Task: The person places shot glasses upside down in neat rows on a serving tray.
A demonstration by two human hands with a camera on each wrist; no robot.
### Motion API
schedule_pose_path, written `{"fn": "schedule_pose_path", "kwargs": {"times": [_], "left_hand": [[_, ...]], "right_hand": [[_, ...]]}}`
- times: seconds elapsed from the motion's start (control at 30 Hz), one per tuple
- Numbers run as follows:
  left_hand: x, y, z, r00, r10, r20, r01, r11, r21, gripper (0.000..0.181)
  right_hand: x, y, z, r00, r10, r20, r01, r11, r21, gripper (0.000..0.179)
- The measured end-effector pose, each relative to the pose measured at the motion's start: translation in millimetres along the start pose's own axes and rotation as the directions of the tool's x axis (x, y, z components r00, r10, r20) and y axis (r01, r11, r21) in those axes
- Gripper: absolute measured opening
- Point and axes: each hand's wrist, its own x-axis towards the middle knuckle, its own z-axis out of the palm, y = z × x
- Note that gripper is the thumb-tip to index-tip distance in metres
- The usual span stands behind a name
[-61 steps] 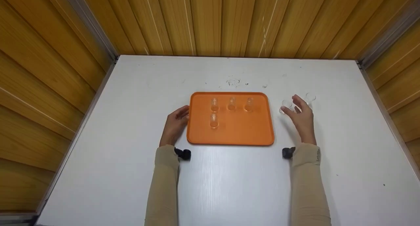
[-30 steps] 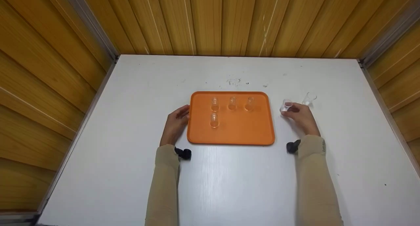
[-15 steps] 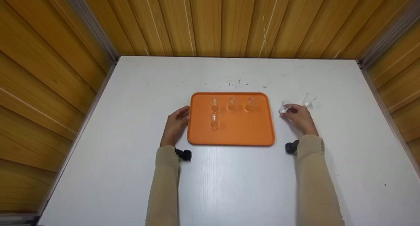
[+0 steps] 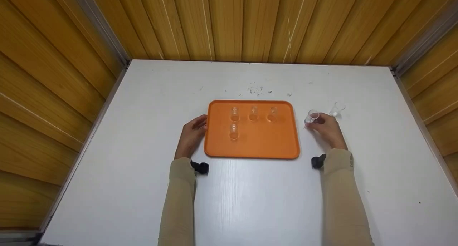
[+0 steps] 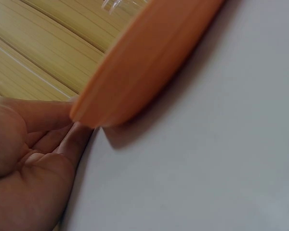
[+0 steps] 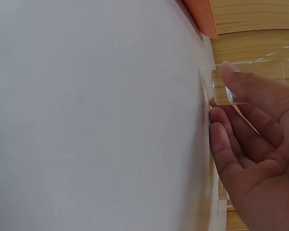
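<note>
In the head view my left hand (image 4: 191, 137) is at the left edge of an orange tray (image 4: 264, 142), fingers loosely bent, fingertips touching the outside of its rim. My right hand (image 4: 327, 129) pinches a small clear cup (image 4: 312, 116) between thumb and fingers, just right of the tray. Its wide mouth faces up in the head view. The right wrist view shows the thumb (image 6: 236, 79) on the cup's wall near its base, close to the tabletop. Several similar clear cups stand on the tray, narrow end up: three across the back, including this cup (image 4: 253, 113), and another cup (image 4: 234, 131) in front at left.
Another clear cup (image 4: 337, 109) stands on the white table (image 4: 257, 203), behind and right of my right hand. Dark scuffs (image 4: 256, 90) mark the tabletop beyond the tray. Wood-patterned panels (image 4: 222, 24) enclose the back and sides.
My right hand, spread beside the cup two seconds ago, has closed its fingers on it. Since then the hand and cup have barely moved. My left hand and the tray stay in place.
</note>
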Motion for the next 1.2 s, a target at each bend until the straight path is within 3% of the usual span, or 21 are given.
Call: {"fn": "schedule_pose_path", "kwargs": {"times": [0.47, 0.93, 1.2], "left_hand": [[-0.4, -1.5, 1.9, 0.999, -0.039, -0.008, 0.039, 0.999, 0.001, 0.042], [-0.5, -1.6, 1.4, 1.000, -0.010, 0.003, 0.011, 0.999, -0.051, 0.042], [-0.3, -1.7, 1.0, 1.000, -0.009, 0.007, 0.009, 0.999, -0.047, 0.043]], "right_hand": [[-7.7, -11.9, 2.1, 1.000, 0.018, 0.009, -0.018, 1.000, 0.025, 0.043], [-15.5, -29.8, 9.4, 0.999, -0.039, -0.032, 0.040, 0.999, 0.035, 0.045], [-18.6, -46.4, 17.6, 0.999, -0.039, 0.004, 0.039, 0.998, 0.045, 0.045]]}}
